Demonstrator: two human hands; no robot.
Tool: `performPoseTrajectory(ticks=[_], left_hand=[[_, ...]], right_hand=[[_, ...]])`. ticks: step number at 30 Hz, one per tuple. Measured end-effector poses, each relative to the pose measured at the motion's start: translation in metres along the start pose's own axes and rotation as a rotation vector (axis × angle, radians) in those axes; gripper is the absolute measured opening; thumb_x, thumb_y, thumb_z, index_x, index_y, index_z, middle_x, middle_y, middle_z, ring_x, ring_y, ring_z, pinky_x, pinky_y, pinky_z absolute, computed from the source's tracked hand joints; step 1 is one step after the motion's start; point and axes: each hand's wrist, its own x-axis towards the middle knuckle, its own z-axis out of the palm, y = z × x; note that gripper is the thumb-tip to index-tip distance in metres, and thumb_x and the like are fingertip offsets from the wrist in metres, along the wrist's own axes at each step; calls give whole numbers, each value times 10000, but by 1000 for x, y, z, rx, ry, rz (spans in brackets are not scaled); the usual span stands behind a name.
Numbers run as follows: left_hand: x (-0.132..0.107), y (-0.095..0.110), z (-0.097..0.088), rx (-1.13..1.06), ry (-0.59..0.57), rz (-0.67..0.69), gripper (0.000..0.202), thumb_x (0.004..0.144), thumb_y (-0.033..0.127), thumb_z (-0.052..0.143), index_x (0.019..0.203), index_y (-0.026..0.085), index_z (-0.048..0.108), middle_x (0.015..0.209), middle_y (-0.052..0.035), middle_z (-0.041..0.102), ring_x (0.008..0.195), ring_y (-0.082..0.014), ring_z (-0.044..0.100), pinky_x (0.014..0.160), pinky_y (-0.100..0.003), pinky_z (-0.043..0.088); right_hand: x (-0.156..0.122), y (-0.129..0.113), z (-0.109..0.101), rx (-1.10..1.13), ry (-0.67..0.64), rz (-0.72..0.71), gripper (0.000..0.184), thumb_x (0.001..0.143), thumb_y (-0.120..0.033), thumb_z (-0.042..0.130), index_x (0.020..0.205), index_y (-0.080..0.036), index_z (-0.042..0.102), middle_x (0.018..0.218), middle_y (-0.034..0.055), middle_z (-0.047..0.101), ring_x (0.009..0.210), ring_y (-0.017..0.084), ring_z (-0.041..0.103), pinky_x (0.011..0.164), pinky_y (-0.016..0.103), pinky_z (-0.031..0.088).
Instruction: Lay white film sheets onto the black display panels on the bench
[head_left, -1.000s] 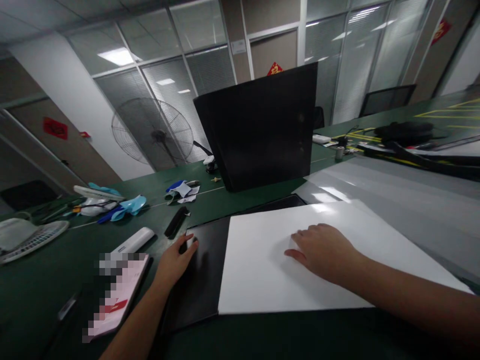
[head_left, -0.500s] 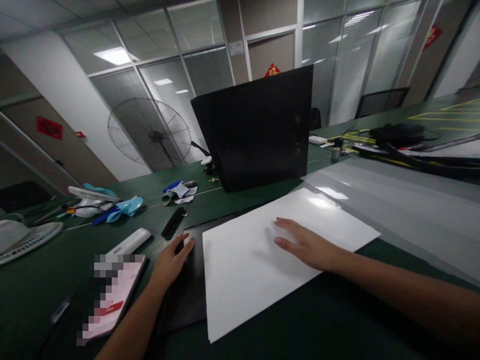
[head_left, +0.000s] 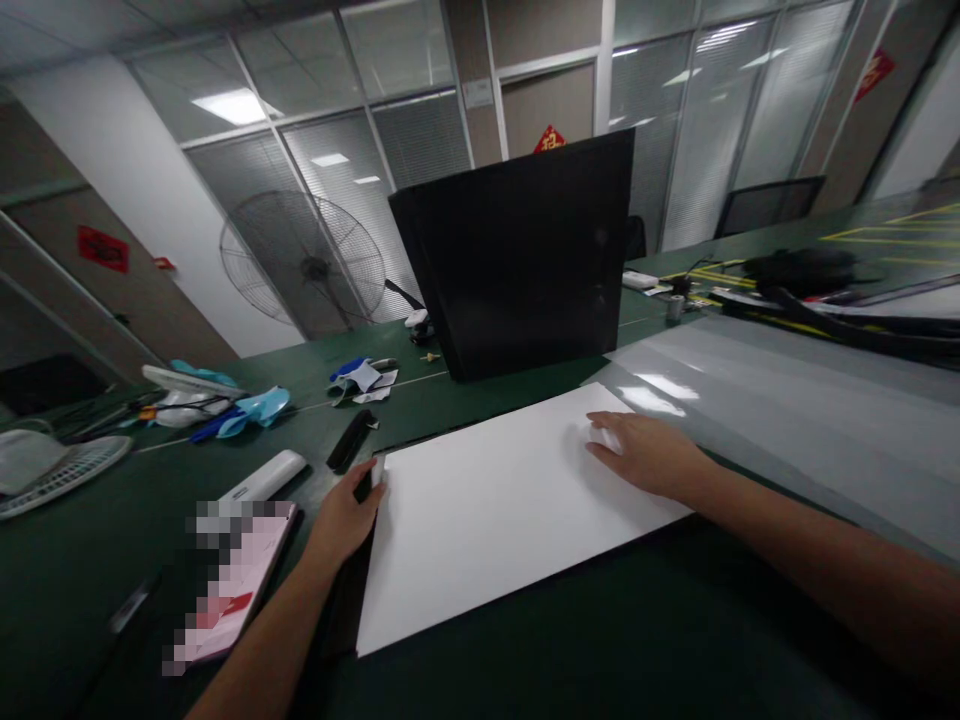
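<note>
A large white sheet (head_left: pixel 495 510), perhaps several stacked, lies over a thin dark board (head_left: pixel 349 600) that shows along its left edge. At the sheet's upper left corner, my left hand (head_left: pixel 341 520) is closed, thumb and forefinger around a small white piece (head_left: pixel 379 472) whose kind I cannot make out. My right hand (head_left: pixel 656 455) rests over the right part of the sheet, thumb and forefinger apart. A pale patch shows between those fingers; whether it is an object or the paper, I cannot tell.
A black monitor-like panel (head_left: pixel 525 260) stands behind the sheet. Clear plastic sheeting (head_left: pixel 787 400) covers the table at right. On the left lie a black stapler-like item (head_left: pixel 352 440), a white bar-shaped device (head_left: pixel 266 477), a pink box (head_left: pixel 247 590) and a keyboard (head_left: pixel 79 475).
The white sheet has shifted left and turned slightly, now covering most of the dark board. My right hand has moved right and a little farther away. My left hand stays near the board's corner.
</note>
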Motion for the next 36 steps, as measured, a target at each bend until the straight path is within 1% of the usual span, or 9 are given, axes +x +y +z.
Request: performPoseTrajectory(ticks=[4,9,13,15,19,22,27,31,36], left_hand=[[4,-8,4,-42,47,12,520,920,293,480,1409,172,610,1429,-114,680,1326,-267,634,1151,-382,434],[0,-1,0,4,1,-16,639,914,535,564,1435,166,601,1499,-138,619,1385,-317,582,1174,-423,409],[-5,9,-5,93,-17,-35,725,869,578,634,1471,179,578,1513,-142,605,1385,-343,578,1161,-447,418],[-7,13,-6,114,-28,-45,713,890,589,600,1467,170,583,1494,-150,620,1361,-347,597,1140,-447,437],[-7,17,-6,152,-37,-60,701,891,624,581,1430,178,621,1457,-147,650,1294,-359,645,1081,-447,484],[-7,17,-5,158,-35,-51,681,895,621,581,1418,188,635,1456,-137,653,1283,-356,652,1073,-444,488],[-8,15,-4,146,-17,-22,625,899,601,588,1372,200,668,1452,-128,657,1222,-348,689,1026,-429,517],[-8,14,-4,147,-14,-14,607,902,604,583,1357,212,674,1420,-117,681,1173,-329,712,997,-406,530],[-6,10,-2,145,-14,11,614,915,609,558,1367,205,658,1491,-120,627,1281,-326,656,1083,-407,473]], right_hand=[[-4,-8,-3,28,-64,-72,637,997,-542,455,1502,-173,572,1476,130,605,1343,315,572,1153,495,432],[0,-4,-7,134,-70,-48,643,983,-603,458,1506,-248,574,1492,91,598,1315,317,596,1111,501,469],[24,46,-13,1,145,45,619,999,-505,416,1493,-168,575,1492,146,588,1324,326,582,1136,482,443],[35,81,-14,-142,195,171,736,968,-579,465,1535,-113,512,1563,215,491,1424,394,472,1179,562,367],[47,136,-9,-179,4,455,873,913,-779,453,1561,-194,489,1643,247,351,1513,519,262,1121,780,220],[50,154,-6,-134,-38,454,771,949,-755,415,1536,-268,525,1632,186,402,1486,477,344,1118,740,279],[53,158,-8,-126,31,456,709,967,-641,487,1550,-238,511,1552,157,524,1341,369,549,1056,500,467],[50,149,-11,-151,84,486,625,967,-602,508,1487,-267,593,1428,178,627,1276,404,587,988,522,484],[37,132,-24,-166,105,410,490,1019,-450,424,1307,-198,730,1257,218,707,1125,380,670,915,491,509]])
